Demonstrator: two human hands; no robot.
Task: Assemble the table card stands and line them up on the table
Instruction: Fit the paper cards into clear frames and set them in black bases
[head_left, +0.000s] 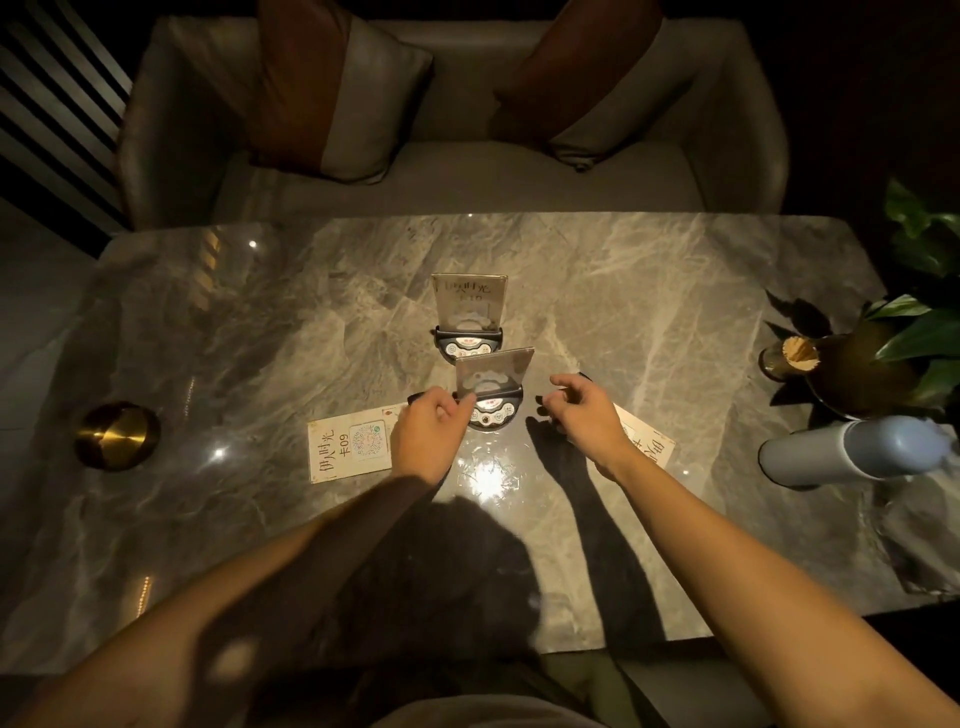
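The left hand (428, 431) pinched the clear acrylic panel (493, 375) upright in its dark base (493, 413); the loosely curled, empty right hand (582, 410) hovered over the printed paper card (649, 447) just right.

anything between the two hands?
Yes. In the head view, the near card stand sits between the left hand and right hand; left fingers touch its clear panel.

On the tabletop (623, 291): two card stands in file at centre, far stand (469, 317) behind near stand (492, 392). Loose card (349, 446) left of near stand, second card (647, 441) right. Ashtray (117, 435) far left; plant pot (862, 374) and bottle (852, 449) far right.
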